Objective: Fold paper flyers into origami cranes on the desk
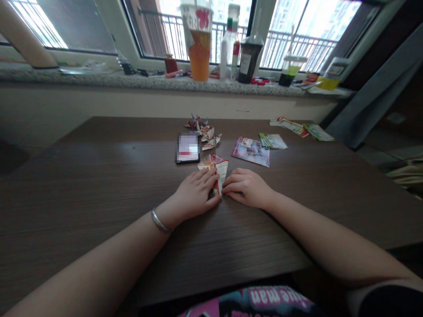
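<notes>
A partly folded piece of printed paper [223, 169], white with red and yellow, lies on the table in front of me. My left hand [197, 190] rests flat across its left side, fingers stretched out and thumb near the lower tip. At the right edge, my right hand [247, 187] has its fingers drawn together and closed on the paper near its lower corner. Just beyond are several folded paper pieces [211, 137] in a loose cluster. A phone [188, 148] with a lit, blurred screen lies left of them.
On the brown table [99, 176], a pink-purple booklet [251, 152] and a stack of printed papers [273, 141] lie to the right. More paper strips [294, 127] are at the far right. Drink cups [199, 48] and bottles [226, 53] stand on the windowsill [139, 82].
</notes>
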The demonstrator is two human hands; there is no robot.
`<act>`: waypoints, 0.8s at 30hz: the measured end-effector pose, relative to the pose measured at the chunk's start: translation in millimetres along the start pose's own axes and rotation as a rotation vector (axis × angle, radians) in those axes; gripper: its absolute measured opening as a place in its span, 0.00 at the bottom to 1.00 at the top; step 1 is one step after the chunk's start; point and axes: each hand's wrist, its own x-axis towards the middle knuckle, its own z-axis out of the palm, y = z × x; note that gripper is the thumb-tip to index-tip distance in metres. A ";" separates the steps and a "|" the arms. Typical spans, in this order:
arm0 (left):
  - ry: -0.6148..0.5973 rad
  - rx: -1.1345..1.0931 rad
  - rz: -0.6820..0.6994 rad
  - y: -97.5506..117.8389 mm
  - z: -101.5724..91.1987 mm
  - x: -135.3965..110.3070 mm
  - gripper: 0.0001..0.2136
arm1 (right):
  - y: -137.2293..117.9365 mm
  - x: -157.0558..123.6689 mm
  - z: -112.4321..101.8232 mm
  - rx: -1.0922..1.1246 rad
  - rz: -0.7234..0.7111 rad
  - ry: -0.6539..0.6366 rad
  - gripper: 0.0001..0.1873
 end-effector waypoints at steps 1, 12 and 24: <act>0.006 0.000 0.003 -0.5 0.3 0.0 0.28 | 0.0 0.1 -0.2 -0.002 -0.004 -0.005 0.11; 0.046 0.067 0.055 -4.0 6.4 0.0 0.29 | -2.8 2.6 -4.1 -0.032 -0.032 -0.006 0.11; 0.038 0.063 0.030 -1.7 2.6 -1.4 0.27 | 0.8 0.7 -1.1 -0.022 -0.067 -0.001 0.11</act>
